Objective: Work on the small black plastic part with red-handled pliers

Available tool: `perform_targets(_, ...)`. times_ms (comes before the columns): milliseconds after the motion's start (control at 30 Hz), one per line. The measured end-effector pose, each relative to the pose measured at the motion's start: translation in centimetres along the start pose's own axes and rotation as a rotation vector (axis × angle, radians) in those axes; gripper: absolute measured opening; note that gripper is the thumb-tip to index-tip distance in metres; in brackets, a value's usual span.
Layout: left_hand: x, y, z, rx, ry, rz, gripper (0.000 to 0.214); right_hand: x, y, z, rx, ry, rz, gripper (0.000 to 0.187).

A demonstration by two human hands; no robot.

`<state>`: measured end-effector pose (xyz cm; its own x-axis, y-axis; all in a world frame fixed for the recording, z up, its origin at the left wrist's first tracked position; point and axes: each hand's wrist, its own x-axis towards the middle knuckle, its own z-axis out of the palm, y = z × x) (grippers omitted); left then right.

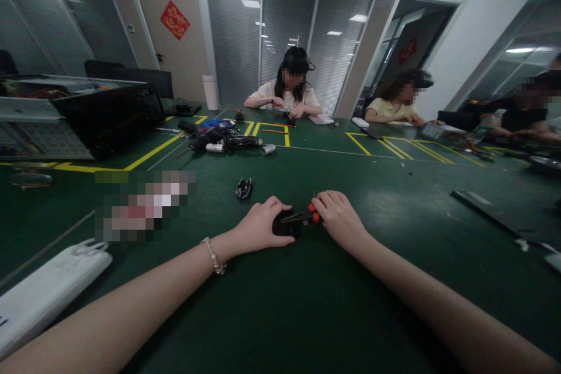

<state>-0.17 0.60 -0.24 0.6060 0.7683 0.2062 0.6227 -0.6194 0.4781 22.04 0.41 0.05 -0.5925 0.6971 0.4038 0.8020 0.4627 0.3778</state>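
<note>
My left hand [265, 224] is closed round a small black part [284, 227] on the green table, thumb at its near side and fingers at its far side. Red-handled pliers [303, 217] are gripped in my right hand [339, 216]. Their dark jaws point left and reach onto the black part; whether they pinch anything there I cannot tell. Just beyond my left hand lies a small black-and-silver part [243, 188], touched by neither hand. A beaded bracelet sits on my left wrist.
Tangled black cables and tools [214, 137] lie farther off, beside a silver cylinder [267, 149]. An opened computer case [79, 120] stands at left, a white case [56, 292] near my left forearm. A flat dark panel [486, 213] lies at right. Several people sit across the table.
</note>
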Motion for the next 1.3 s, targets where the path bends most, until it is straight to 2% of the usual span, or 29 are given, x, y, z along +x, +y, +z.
perform_targets(367, -0.05, -0.09, 0.16, 0.0, 0.001, -0.003, 0.064, 0.04, 0.02, -0.06, 0.04, -0.038, 0.004, 0.026)
perform_targets(867, -0.03, 0.1, -0.17, -0.012, -0.029, -0.02, 0.065, 0.01, 0.19, -0.06, 0.102, 0.018, 0.001, 0.037)
perform_targets(1300, 0.01, 0.29, -0.3, -0.01, -0.03, -0.012, 0.063, -0.23, 0.18, 0.16, 0.078, 0.014, 0.046, 0.031)
